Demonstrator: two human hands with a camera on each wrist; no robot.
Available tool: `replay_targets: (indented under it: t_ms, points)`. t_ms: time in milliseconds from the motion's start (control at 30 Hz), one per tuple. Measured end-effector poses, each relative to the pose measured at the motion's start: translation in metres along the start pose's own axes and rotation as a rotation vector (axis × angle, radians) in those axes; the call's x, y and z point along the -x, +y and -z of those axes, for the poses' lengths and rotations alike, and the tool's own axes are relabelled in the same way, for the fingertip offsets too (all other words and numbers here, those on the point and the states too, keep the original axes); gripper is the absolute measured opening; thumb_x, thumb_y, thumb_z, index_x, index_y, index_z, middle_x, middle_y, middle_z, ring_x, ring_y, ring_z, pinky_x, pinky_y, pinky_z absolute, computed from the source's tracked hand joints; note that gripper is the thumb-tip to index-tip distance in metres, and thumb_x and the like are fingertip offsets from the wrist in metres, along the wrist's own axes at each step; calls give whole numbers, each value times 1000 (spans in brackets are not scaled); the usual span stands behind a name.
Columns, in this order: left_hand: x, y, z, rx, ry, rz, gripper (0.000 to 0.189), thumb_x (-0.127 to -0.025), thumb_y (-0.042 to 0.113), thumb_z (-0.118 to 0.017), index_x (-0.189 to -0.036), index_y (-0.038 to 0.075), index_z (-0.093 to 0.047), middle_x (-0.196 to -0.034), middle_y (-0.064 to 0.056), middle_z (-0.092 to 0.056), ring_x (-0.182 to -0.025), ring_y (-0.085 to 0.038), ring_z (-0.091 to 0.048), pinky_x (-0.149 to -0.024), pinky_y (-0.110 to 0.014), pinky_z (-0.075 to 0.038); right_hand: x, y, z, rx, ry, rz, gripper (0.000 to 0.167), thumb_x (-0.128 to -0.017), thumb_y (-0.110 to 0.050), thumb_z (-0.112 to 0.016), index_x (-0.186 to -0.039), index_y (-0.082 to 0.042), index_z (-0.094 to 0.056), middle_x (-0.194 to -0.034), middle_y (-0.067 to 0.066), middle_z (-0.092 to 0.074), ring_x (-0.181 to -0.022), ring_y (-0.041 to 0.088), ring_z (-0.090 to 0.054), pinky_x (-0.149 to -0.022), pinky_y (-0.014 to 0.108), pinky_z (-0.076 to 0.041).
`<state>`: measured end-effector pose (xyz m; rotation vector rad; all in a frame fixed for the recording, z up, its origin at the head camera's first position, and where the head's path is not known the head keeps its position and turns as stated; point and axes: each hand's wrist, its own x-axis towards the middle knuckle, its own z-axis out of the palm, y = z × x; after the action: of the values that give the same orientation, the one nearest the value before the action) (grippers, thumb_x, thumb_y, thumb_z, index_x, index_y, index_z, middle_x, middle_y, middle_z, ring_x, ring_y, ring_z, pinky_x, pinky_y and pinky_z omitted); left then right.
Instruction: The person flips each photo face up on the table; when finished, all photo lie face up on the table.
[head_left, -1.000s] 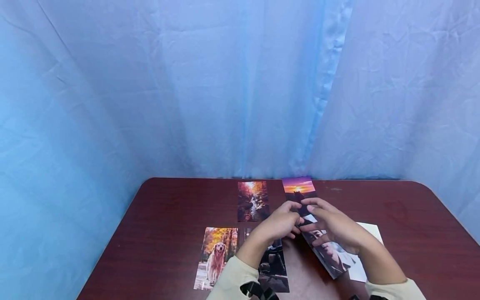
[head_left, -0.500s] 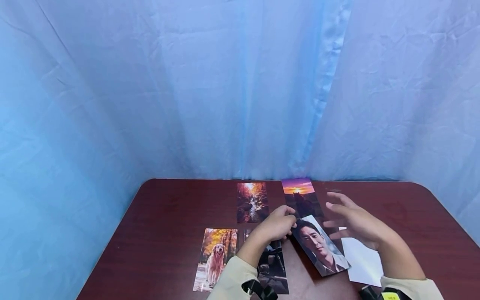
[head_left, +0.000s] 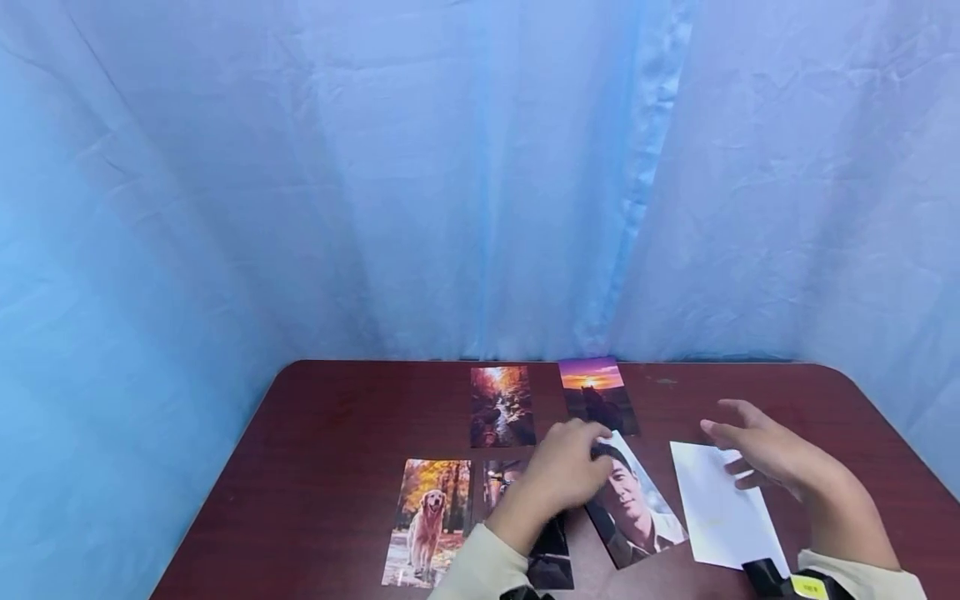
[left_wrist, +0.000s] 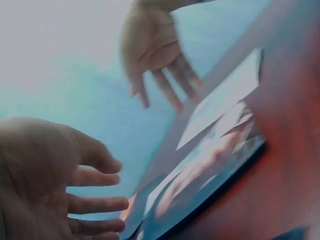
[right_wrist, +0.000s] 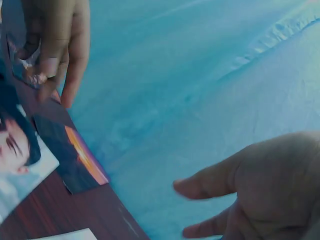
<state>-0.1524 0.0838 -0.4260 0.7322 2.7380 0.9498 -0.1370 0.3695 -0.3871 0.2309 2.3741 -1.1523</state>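
Note:
A portrait photo [head_left: 639,518] lies slanted on the dark red table, its top pointing to the upper left. My left hand [head_left: 572,467] hovers over its top left edge in the head view, covering part of it. In the left wrist view the fingers of that hand [left_wrist: 37,177] are loosely straight, with nothing between them. Farther right, my right hand [head_left: 776,454] is raised above the right side of a blank white sheet [head_left: 720,508], fingers spread and holding nothing. Just behind the portrait is a sunset photo [head_left: 596,392] with a dark silhouette.
To the left lie a forest stream photo [head_left: 501,408], a golden dog photo [head_left: 427,525] and a dark photo [head_left: 551,567] partly hidden under my left arm. Pale blue curtains [head_left: 375,208] hang close behind the table's [head_left: 337,433] far edge.
My right hand has moved away from the portrait to the right, over the white sheet. My left hand has shifted slightly right across the portrait's top. The portrait has slid a little left.

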Motion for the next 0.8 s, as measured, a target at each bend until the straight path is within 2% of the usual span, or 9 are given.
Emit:
replay_targets:
  t_ms: [133, 233, 300, 400, 500, 600, 667, 733, 800]
  points:
    - [8, 15, -13, -277, -70, -131, 34, -96, 33, -68, -129, 27, -75, -131, 11, -72, -123, -12, -65, -102, -29, -54, 0, 4, 0, 70, 8, -46, 85, -115, -39, -40, -157, 20, 5, -142, 57, -36, -116, 65, -62, -89, 59, -62]
    - [12, 20, -17, -340, -114, -154, 27, -94, 35, -71, -120, 27, -78, -124, 13, -74, -120, -8, -66, -100, -27, -54, 0, 6, 0, 92, 31, -56, 83, -114, -38, -40, -155, 22, 1, -140, 58, -37, -112, 63, -64, -88, 58, -63]
    - [13, 20, -17, -331, -125, -155, 24, -94, 33, -72, -114, 23, -79, -116, 12, -76, -114, -6, -67, -98, -23, -55, 0, 7, 0, 98, 42, -60, 82, -114, -38, -40, -154, 22, -2, -140, 57, -38, -112, 63, -64, -87, 58, -63]
    - [14, 19, -15, -281, -135, -156, 23, -94, 29, -70, -113, 18, -78, -109, 8, -76, -108, -4, -69, -97, -19, -55, 1, 9, -1, 98, 53, -67, 83, -113, -39, -42, -154, 22, -4, -137, 55, -43, -110, 60, -66, -86, 56, -63]
    - [12, 18, -15, -206, -148, -130, 26, -97, 28, -68, -119, 16, -77, -111, 7, -75, -108, -4, -68, -96, -20, -56, 3, 11, 2, 76, 58, -67, 84, -114, -40, -42, -156, 20, -1, -133, 52, -48, -101, 46, -70, -82, 50, -64]
    - [8, 21, -19, -143, -74, -96, 26, -100, 27, -66, -121, 16, -75, -114, 5, -76, -111, -5, -69, -98, -22, -56, 6, 15, 6, 48, 63, -72, 86, -114, -41, -40, -157, 19, 4, -130, 50, -51, -92, 33, -70, -78, 43, -63]
    - [4, 26, -24, -43, -2, -33, 28, -101, 28, -66, -125, 17, -73, -113, 5, -77, -108, -6, -70, -94, -23, -57, 8, 19, 9, 45, 73, -82, 87, -115, -42, -39, -157, 19, 7, -129, 51, -51, -90, 29, -69, -77, 42, -63]
    - [-2, 34, -29, 98, 45, 43, 30, -101, 31, -66, -128, 19, -71, -109, 5, -78, -102, -6, -71, -91, -26, -58, 10, 23, 11, 47, 83, -98, 88, -115, -41, -38, -156, 21, 9, -129, 53, -50, -91, 33, -72, -78, 44, -64]
    - [-7, 44, -34, 268, 42, 142, 33, -101, 34, -64, -131, 21, -67, -104, 6, -77, -96, -6, -71, -87, -28, -58, 11, 26, 12, 57, 91, -112, 90, -115, -42, -38, -155, 22, 13, -128, 54, -49, -94, 38, -73, -79, 47, -65]
